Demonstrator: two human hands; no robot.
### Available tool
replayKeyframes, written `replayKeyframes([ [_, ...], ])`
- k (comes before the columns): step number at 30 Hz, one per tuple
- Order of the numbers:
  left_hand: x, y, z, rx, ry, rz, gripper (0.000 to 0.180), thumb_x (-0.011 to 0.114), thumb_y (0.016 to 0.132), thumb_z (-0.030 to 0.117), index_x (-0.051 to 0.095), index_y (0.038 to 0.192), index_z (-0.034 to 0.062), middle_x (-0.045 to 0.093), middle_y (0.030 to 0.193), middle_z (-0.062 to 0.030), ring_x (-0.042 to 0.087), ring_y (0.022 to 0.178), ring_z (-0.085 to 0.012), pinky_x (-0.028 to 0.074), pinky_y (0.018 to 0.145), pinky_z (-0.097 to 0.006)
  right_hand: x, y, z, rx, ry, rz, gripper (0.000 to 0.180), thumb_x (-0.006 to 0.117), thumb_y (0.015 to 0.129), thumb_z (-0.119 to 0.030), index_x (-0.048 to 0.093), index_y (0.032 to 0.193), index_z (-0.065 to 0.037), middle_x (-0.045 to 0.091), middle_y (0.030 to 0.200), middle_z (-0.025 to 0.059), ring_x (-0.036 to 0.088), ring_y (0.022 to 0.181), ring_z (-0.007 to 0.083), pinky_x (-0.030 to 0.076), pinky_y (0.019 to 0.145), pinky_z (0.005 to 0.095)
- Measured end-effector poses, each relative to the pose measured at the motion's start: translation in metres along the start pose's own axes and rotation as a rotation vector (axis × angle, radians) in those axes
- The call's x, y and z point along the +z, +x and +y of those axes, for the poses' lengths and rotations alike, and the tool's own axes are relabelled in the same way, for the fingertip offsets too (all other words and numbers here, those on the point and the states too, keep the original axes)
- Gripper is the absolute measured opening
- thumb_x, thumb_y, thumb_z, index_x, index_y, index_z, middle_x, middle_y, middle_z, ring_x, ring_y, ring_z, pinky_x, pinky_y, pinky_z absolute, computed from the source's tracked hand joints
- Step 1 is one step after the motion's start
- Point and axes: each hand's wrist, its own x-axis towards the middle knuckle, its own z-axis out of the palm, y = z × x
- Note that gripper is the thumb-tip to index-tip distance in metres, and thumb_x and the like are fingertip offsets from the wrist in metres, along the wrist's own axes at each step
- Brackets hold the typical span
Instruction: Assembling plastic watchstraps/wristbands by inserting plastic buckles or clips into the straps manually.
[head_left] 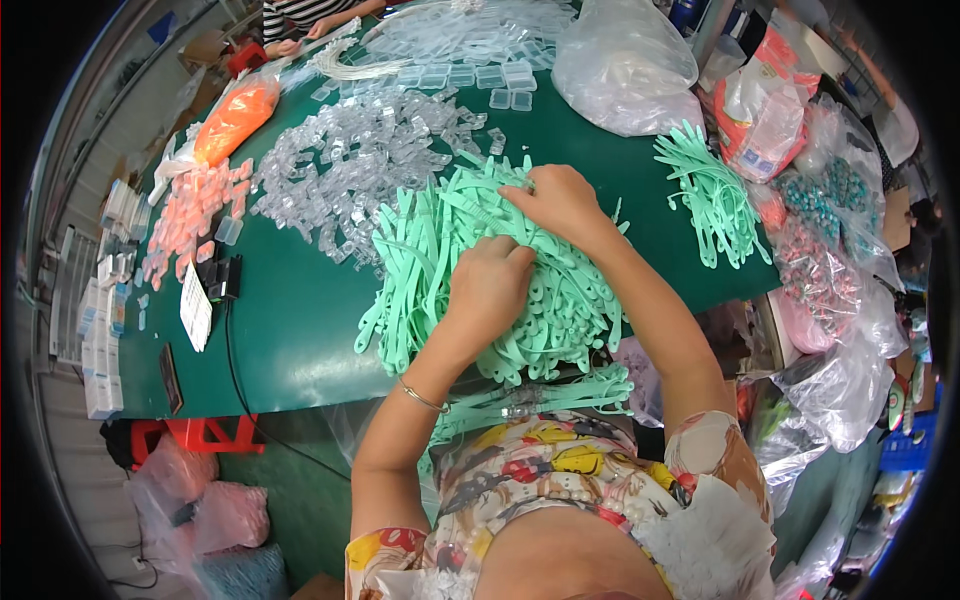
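Observation:
A large heap of mint-green plastic straps (410, 270), long and thin with looped ends, lies on the green table in front of me. My left hand (490, 285) rests on the middle of the heap, its fingers curled in; their tips are hidden, and what they grip cannot be made out. At the heap's far right side, my right hand (556, 204) has its thumb and fingers pinched together on the straps. More mint-green straps (540, 398) lie between the table's near edge and my body. A smaller bunch of the same straps (712, 200) sits apart on the right.
Clear plastic pieces (350, 160) are piled beyond the heap, with flat clear boxes (460, 75) farther back. Orange pieces (195, 215) and an orange-filled bag (235, 120) lie left. A big clear bag (625, 70) stands far right. Another person's hands (300, 38) show at the far edge.

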Motion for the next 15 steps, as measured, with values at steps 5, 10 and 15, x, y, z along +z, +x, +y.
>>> replayKeyframes([
  [5, -0.005, 0.002, 0.003, -0.033, -0.015, -0.049, 0.01, 0.059, 0.071, 0.005, 0.06, 0.081, 0.0048, 0.056, 0.076, -0.0074, 0.054, 0.073, -0.0265, 0.044, 0.065, -0.035, 0.019, 0.012, 0.009, -0.044, 0.083, 0.128, 0.03, 0.06, 0.073, -0.03, 0.06, 0.071, 0.0, 0.06, 0.073, 0.0144, 0.058, 0.067, 0.0296, 0.045, 0.06, 0.0353],
  [10, -0.018, 0.009, 0.001, -0.116, -0.183, 0.096, 0.019, 0.06, 0.072, 0.006, 0.057, 0.091, 0.0047, 0.056, 0.084, -0.0099, 0.053, 0.078, -0.029, 0.044, 0.066, -0.037, 0.001, 0.006, 0.025, -0.224, 0.707, 0.228, 0.022, 0.058, 0.074, -0.022, 0.06, 0.084, -0.002, 0.057, 0.069, 0.0044, 0.054, 0.059, 0.0146, 0.042, 0.055, 0.027],
  [15, -0.008, 0.052, -0.02, -0.01, -0.116, 0.146, 0.02, 0.059, 0.073, 0.005, 0.056, 0.092, 0.0051, 0.057, 0.088, -0.0119, 0.054, 0.082, -0.0314, 0.044, 0.068, -0.04, -0.052, -0.026, 0.019, -0.128, 1.374, 0.081, 0.023, 0.047, 0.091, -0.024, 0.054, 0.094, -0.002, 0.041, 0.053, -0.0027, 0.037, 0.049, 0.005, 0.026, 0.044, 0.0192],
])
